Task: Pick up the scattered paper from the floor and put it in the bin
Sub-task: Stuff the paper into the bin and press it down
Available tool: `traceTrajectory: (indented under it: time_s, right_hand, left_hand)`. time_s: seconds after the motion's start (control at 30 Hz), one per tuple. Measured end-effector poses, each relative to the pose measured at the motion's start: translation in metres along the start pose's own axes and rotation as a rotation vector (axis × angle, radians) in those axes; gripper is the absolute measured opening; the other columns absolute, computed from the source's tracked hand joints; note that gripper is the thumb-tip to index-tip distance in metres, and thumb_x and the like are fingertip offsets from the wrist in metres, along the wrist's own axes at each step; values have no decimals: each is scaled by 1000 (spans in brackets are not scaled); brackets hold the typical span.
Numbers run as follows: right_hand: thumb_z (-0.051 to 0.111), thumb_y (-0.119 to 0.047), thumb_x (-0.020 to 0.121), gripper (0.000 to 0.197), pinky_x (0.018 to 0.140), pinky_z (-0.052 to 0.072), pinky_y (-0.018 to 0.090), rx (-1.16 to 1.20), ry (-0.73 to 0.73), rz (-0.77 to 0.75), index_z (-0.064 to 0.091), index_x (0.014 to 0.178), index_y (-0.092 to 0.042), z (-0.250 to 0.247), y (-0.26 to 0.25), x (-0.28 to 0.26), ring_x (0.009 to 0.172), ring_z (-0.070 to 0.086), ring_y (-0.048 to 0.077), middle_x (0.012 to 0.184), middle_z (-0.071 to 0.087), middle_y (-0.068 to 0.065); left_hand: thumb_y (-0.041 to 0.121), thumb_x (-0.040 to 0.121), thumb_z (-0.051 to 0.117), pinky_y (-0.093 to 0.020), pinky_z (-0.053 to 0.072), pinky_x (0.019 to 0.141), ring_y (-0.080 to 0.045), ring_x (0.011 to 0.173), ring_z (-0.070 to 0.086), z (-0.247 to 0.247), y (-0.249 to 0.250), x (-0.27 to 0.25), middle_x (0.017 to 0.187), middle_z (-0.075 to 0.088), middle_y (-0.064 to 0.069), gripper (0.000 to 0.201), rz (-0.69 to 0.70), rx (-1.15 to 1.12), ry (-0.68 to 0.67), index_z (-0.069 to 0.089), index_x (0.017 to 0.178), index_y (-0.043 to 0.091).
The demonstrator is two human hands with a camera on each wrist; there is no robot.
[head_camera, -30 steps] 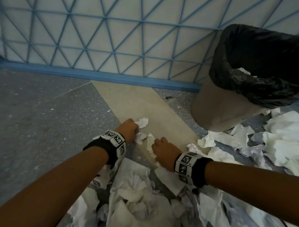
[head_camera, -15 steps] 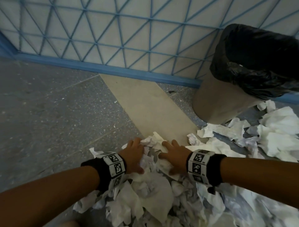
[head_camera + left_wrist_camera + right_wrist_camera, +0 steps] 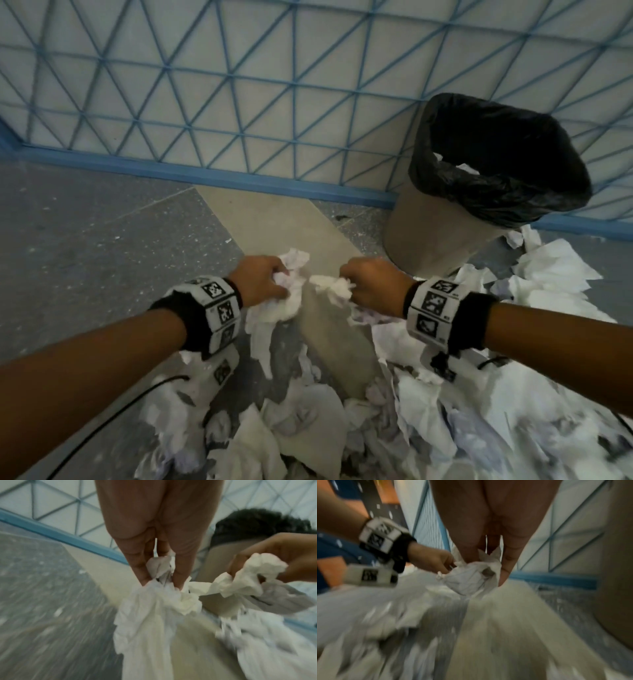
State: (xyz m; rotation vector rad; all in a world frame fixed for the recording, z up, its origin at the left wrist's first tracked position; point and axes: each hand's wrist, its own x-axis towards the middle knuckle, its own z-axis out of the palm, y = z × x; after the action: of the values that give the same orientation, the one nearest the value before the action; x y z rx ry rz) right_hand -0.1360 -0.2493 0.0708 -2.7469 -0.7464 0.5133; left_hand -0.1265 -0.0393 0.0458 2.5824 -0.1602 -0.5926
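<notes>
My left hand point(image 3: 263, 281) grips a bunch of crumpled white paper point(image 3: 291, 294) that trails down toward the floor; the left wrist view shows its fingers point(image 3: 142, 566) curled round the wad point(image 3: 154, 601). My right hand point(image 3: 370, 284) grips another crumpled wad point(image 3: 332, 286), seen close in the right wrist view as a ball point(image 3: 469, 577) between the fingers point(image 3: 506, 563). Both hands are lifted side by side above the pile. The tan bin point(image 3: 442, 236) with a black liner point(image 3: 503, 171) stands to the upper right of my right hand, with some white paper inside.
More loose paper point(image 3: 445, 394) covers the floor below and to the right, up to the bin's base. A wall with a blue lattice point(image 3: 239, 85) and blue skirting runs behind. Grey speckled floor point(image 3: 85, 257) lies to the left. A black cable point(image 3: 102, 421) trails from my left wrist.
Both hands went from pressing flat on the pile to closing on bunches of paper and lifting them. The view has risen and the bin's opening shows more.
</notes>
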Motion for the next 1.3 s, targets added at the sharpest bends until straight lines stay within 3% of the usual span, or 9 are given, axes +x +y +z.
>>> traceTrajectory:
  time_s: [0.13, 0.33, 0.53, 0.63, 0.77, 0.87, 0.97, 1.13, 1.3]
  right_hand:
    - [61, -14, 82, 20, 59, 26, 21, 143, 296, 44, 48, 67, -17, -78, -8, -18, 73, 47, 16, 65, 49, 2]
    - [48, -38, 66, 43, 59, 25, 20, 172, 802, 146, 61, 84, -1, -166, 22, -54, 74, 50, 13, 72, 53, 5]
    - [49, -31, 70, 47, 58, 21, 24, 120, 1031, 430, 59, 98, 4, -188, 84, -71, 95, 59, 35, 99, 64, 28]
    - [63, -25, 77, 43, 70, 32, 30, 135, 821, 565, 56, 113, -3, -179, 106, -75, 108, 55, 32, 116, 60, 23]
    - [62, -9, 79, 43, 90, 43, 29, 281, 651, 594, 53, 121, -11, -175, 119, -82, 116, 54, 28, 128, 56, 14]
    - [55, -8, 78, 38, 92, 46, 36, 273, 822, 542, 53, 116, -8, -171, 114, -85, 110, 56, 28, 122, 58, 15]
    - [48, -10, 72, 36, 84, 42, 32, 193, 963, 372, 54, 107, -4, -159, 94, -81, 101, 55, 28, 112, 61, 17]
    - [50, -27, 76, 37, 92, 40, 35, 39, 713, 180, 64, 107, -9, -148, 64, -53, 105, 55, 30, 110, 64, 15]
    - [49, -11, 77, 21, 81, 40, 31, 83, 873, 65, 64, 89, 0, -139, 41, -46, 85, 53, 28, 91, 62, 19]
  left_hand:
    - [24, 74, 76, -21, 47, 70, -22, 103, 58, -62, 43, 26, 111, 61, -9, 43, 81, -232, 206, 63, 112, 10]
    - [13, 67, 78, -20, 48, 51, -15, 69, 54, -131, 147, 53, 79, 51, 4, 40, 415, -744, 453, 44, 78, 29]
    - [0, 68, 66, 6, 29, 84, -17, 104, 43, -119, 250, 66, 107, 38, -3, 50, 802, -713, 902, 33, 103, 12]
    - [-9, 70, 60, 6, 30, 81, -18, 101, 41, -85, 273, 71, 111, 36, -9, 52, 776, -690, 801, 39, 116, -1]
    - [28, 86, 61, -29, 40, 100, -29, 119, 53, -53, 272, 85, 129, 54, -15, 50, 575, -133, 251, 42, 130, 15]
    - [43, 91, 48, -37, 35, 109, -27, 123, 52, -57, 262, 81, 129, 60, -6, 40, 577, 9, 284, 53, 127, 25]
    - [37, 95, 45, -8, 31, 88, -17, 123, 52, -75, 250, 74, 131, 60, -1, 36, 623, -134, 340, 58, 125, 24]
    - [26, 90, 54, -17, 35, 84, -20, 117, 54, -90, 223, 67, 125, 60, -4, 35, 528, -105, 189, 58, 124, 22]
    - [3, 84, 51, -3, 34, 65, -18, 99, 60, -87, 187, 58, 110, 67, -10, 28, 468, -318, 451, 65, 107, 5]
